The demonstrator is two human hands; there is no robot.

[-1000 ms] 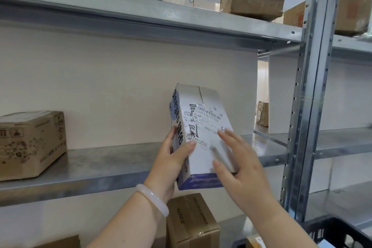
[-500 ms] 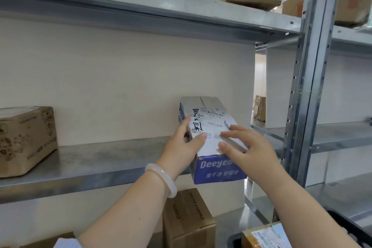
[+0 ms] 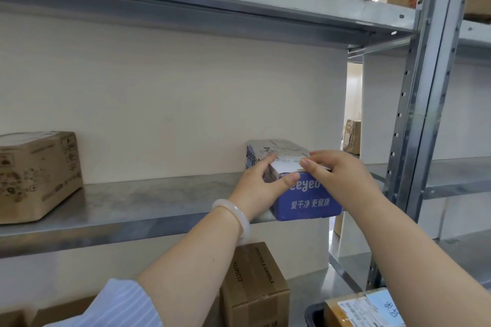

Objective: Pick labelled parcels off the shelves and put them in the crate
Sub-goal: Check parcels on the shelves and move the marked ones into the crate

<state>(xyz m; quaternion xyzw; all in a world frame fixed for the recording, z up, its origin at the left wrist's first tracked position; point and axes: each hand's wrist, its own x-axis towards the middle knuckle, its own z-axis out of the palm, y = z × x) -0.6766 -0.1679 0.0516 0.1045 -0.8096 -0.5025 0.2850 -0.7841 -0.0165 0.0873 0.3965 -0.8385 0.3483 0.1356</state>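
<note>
Parcel [image 3: 305, 203], blue-and-white, lies flat on middle shelf [image 3: 132, 202], centre-right of frame, at front edge. Your left hand [image 3: 261, 188] grips its left corner; your right hand [image 3: 338, 178] fingers [image 3: 312, 166] curl over top edge.

The blue-and-white parcel [image 3: 308, 204] shows "eeyeo" on its blue front face, with "爱干净 更健康" printed beneath. The brown carton [image 3: 255, 287] on the shelf below reads "PROCTER & GAMBLE". Its printed number is not clearly legible.

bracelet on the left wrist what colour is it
Milky white bracelet, clearest in the head view.
</note>
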